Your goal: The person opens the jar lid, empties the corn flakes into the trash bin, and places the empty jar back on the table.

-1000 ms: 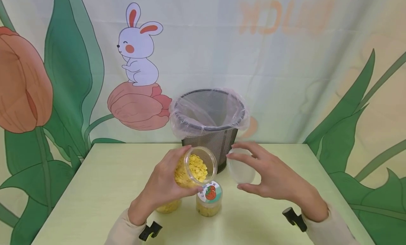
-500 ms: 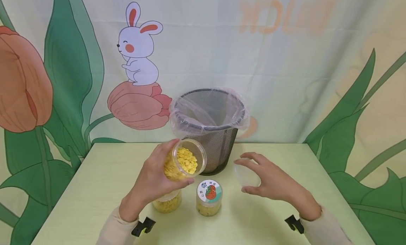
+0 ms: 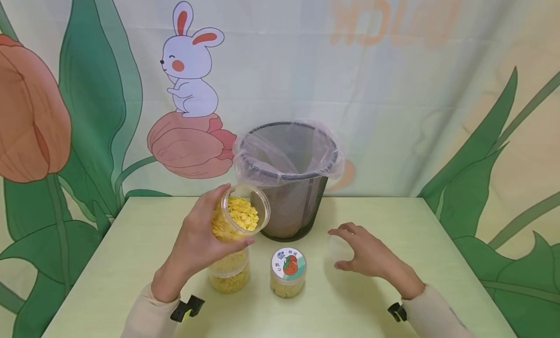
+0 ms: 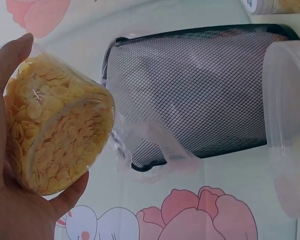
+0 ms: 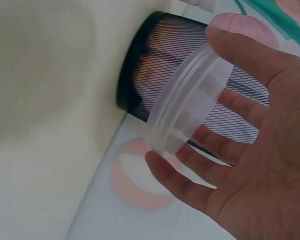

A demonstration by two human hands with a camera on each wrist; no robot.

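Observation:
My left hand [image 3: 190,238] grips an uncapped clear plastic jar [image 3: 239,214] of yellow corn flakes, tilted with its mouth toward the upper right. In the left wrist view its round base faces the camera, and flakes [image 4: 60,130] fill much of it. Between the thumb and fingers of my right hand [image 3: 369,255] is a round translucent lid [image 5: 190,100], held by its edge above the table's right half. Below the left hand stands another jar of yellow flakes [image 3: 229,278], its top partly hidden by that hand. A shorter jar with a tomato-printed top [image 3: 288,270] stands between the hands.
A black mesh wastebasket [image 3: 293,206] with a thin pinkish liner [image 3: 249,170] over its rim stands at the table's back, behind the jars. The pale green table [image 3: 345,309] ends at a printed curtain [image 3: 385,109].
The left hand has moved left with the uncapped jar, leaving the tomato-printed jar fully in view. My right hand has shifted lower with the lid, away from the wastebasket.

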